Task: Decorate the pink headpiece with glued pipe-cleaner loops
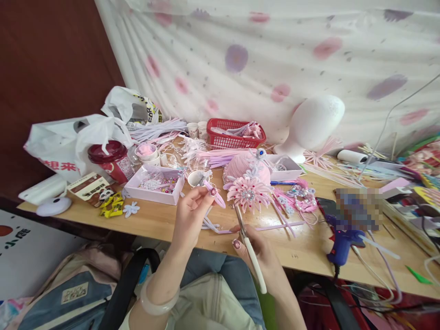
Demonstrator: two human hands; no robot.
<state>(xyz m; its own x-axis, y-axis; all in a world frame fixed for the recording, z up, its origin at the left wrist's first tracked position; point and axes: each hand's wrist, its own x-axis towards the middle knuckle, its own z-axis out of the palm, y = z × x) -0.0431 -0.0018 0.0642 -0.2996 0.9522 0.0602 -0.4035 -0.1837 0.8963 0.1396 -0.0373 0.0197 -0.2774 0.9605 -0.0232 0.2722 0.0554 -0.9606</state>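
My left hand [192, 208] is raised over the table's front edge, its fingers pinching a thin pink strip [216, 195] that loops down toward the table. My right hand [258, 250] is closed round white-handled scissors [250, 250], whose blades point up toward the strip and a pink flower ornament [248, 193] with a pearl centre. A pale bangle [156, 300] sits on my left wrist.
The wooden table [302, 247] holds a white tray of beads [154, 183], a red basket [235, 134], a white foam head [314, 123], a blue glue gun [342, 243], a red-lidded jar [112, 160], plastic bags [74, 142] and several paper strips. A backpack [75, 293] lies lower left.
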